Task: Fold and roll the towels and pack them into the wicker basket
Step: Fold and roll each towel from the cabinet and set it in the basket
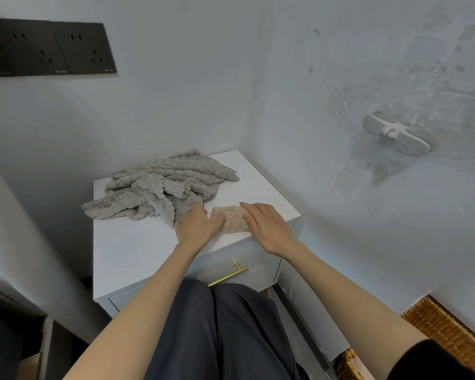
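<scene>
Towels come in two lots here. At the left, a heap of grey towels (159,187) lies crumpled across the back of the white surface (132,250); how many pieces it holds cannot be told from the folds. Just right of it, the left hand (198,223) rests on the surface with its thumb against the left end of one small beige towel (232,218). Its fingers bend in by the heap's edge, and whether they pinch any cloth is unclear. The beige towel is a compact bundle at the front edge, lying across between the two hands, so neither hand is plainly nearer. The right hand (266,226) lies flat, fingers straight, pressing on the bundle's right side.

One wicker basket (444,330) sits low on the floor, well apart at the far right and partly cut off by the frame. Judging by that, the right hand has the shorter carry once the roll is done.
</scene>
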